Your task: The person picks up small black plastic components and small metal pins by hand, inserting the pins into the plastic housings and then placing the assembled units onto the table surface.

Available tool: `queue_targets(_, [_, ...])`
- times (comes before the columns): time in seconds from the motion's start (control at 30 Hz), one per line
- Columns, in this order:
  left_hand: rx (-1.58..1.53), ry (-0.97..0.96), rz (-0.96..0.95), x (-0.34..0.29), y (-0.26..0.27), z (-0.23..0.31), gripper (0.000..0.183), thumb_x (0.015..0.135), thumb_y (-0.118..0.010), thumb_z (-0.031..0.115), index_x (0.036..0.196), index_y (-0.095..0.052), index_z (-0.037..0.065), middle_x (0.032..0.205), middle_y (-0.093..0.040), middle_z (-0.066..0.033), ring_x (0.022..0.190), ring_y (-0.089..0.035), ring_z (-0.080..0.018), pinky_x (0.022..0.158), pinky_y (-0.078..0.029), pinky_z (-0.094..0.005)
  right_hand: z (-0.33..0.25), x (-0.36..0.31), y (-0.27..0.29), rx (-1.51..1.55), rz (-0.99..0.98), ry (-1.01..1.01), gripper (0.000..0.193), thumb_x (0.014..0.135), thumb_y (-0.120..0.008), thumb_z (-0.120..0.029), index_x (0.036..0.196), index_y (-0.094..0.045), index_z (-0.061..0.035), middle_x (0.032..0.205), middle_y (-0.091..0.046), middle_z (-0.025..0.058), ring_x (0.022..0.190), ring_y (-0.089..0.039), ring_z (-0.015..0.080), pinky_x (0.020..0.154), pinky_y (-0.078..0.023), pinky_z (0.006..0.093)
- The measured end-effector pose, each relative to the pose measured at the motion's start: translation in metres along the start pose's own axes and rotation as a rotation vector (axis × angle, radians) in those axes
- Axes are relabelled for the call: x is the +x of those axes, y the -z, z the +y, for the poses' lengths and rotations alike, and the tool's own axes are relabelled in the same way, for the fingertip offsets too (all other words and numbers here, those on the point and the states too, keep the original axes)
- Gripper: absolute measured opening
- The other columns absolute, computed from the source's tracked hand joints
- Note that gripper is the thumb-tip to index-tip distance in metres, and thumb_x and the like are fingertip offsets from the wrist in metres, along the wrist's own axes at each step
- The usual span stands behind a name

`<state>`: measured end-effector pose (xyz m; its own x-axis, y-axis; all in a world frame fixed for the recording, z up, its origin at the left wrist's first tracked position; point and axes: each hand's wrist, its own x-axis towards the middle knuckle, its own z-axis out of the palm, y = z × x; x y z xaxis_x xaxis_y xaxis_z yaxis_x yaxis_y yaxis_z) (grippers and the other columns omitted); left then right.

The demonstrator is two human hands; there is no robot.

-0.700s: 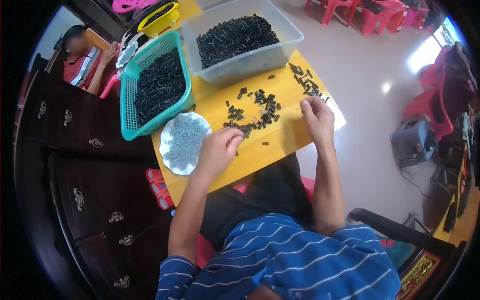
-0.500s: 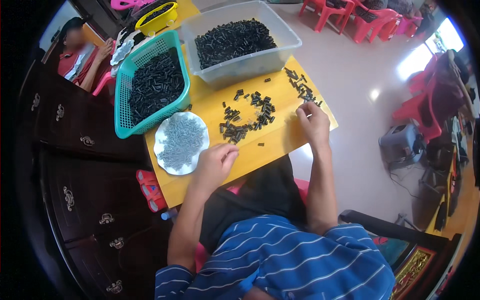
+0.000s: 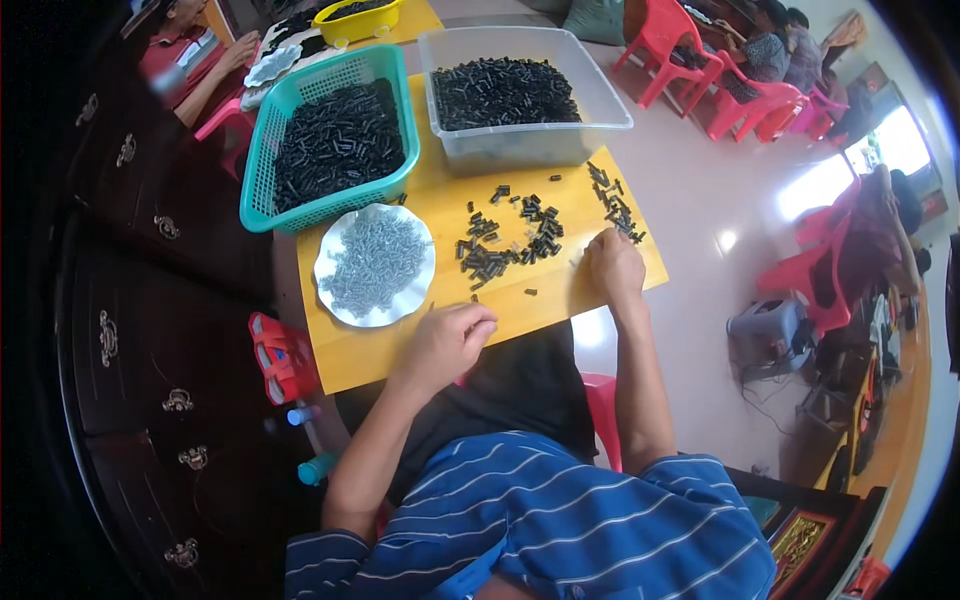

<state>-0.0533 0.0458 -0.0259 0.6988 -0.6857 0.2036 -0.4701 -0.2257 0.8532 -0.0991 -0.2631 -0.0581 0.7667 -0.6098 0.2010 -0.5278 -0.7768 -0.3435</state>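
Note:
My left hand [image 3: 448,345] is over the front edge of the yellow table [image 3: 350,362], thumb and fingers closed together; what they hold, if anything, is hidden. Toward the right edge, my right hand [image 3: 615,265] is curled shut beside a strip of small black tubular pieces [image 3: 616,208], and I cannot make out anything in its fingers. Between the hands lies a loose cluster of similar black pieces [image 3: 545,235]. A white scalloped plate [image 3: 374,318], left of that cluster, is heaped with small clear or silvery slim pieces [image 3: 372,262].
Behind the plate stands a teal slotted basket [image 3: 257,165] of black pieces. A translucent tub [image 3: 520,150] of black pieces is to its right, with a yellow basket [image 3: 357,28] farther back. Dark drawers [image 3: 150,300] line the left. Another person [image 3: 195,65] sits at far left.
My view has shifted, so the table sits differently in the picture. The right hand has turned its knuckles up and curled closed by the right-hand pieces. The left hand has drawn back toward the front edge.

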Motion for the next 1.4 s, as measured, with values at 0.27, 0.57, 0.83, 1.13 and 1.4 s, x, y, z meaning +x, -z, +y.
queue_targets(0.27, [0.053,-0.058,-0.051,-0.003,-0.017,0.004,0.012,0.092,-0.068,0.015,0.096,-0.073,0.005,0.089,-0.073,-0.0153,0.082,-0.071,-0.0356,0.074,-0.056,-0.0425,-0.010,-0.026,0.011,0.299,0.036,0.063,0.015,0.097,-0.057,-0.016,0.098,-0.061,-0.0021,0.096,-0.070,0.0221,0.090,-0.069,0.0435,0.080,-0.053,0.0503])
queue_targets(0.57, [0.296,-0.106,-0.081,0.009,-0.037,0.002,0.010,0.091,-0.069,0.016,0.094,-0.071,0.007,0.088,-0.071,-0.0119,0.080,-0.070,-0.0345,0.072,-0.055,-0.0442,-0.012,-0.053,0.021,0.408,-0.085,0.024,0.015,0.093,-0.066,-0.015,0.103,-0.070,-0.0041,0.092,-0.073,0.0181,0.086,-0.072,0.0353,0.078,-0.056,0.0435])
queue_targets(0.83, [0.394,-0.126,0.085,0.036,-0.061,-0.004,0.011,0.089,-0.072,0.018,0.094,-0.070,0.008,0.088,-0.069,-0.0093,0.078,-0.069,-0.0340,0.068,-0.056,-0.0459,-0.023,-0.064,0.023,0.376,-0.094,0.104,0.012,0.090,-0.068,-0.015,0.096,-0.072,-0.0048,0.093,-0.072,0.0183,0.085,-0.070,0.0378,0.075,-0.056,0.0445])
queue_targets(1.13, [0.461,-0.130,0.164,0.058,-0.073,-0.015,0.011,0.089,-0.071,0.018,0.087,-0.066,0.009,0.084,-0.066,-0.0099,0.074,-0.069,-0.0347,0.063,-0.055,-0.0471,-0.059,-0.059,-0.003,0.289,-0.025,0.299,0.008,0.086,-0.069,-0.015,0.084,-0.071,-0.0082,0.083,-0.069,0.0162,0.075,-0.069,0.0378,0.068,-0.055,0.0466])
queue_targets(1.4, [0.476,-0.130,0.196,0.048,-0.064,-0.016,0.010,0.089,-0.071,0.016,0.088,-0.066,0.008,0.084,-0.065,-0.0105,0.073,-0.068,-0.0356,0.063,-0.055,-0.0472,-0.050,-0.059,0.001,0.485,0.017,0.243,0.008,0.090,-0.069,-0.012,0.094,-0.072,-0.0059,0.090,-0.071,0.0159,0.074,-0.070,0.0332,0.068,-0.056,0.0416])
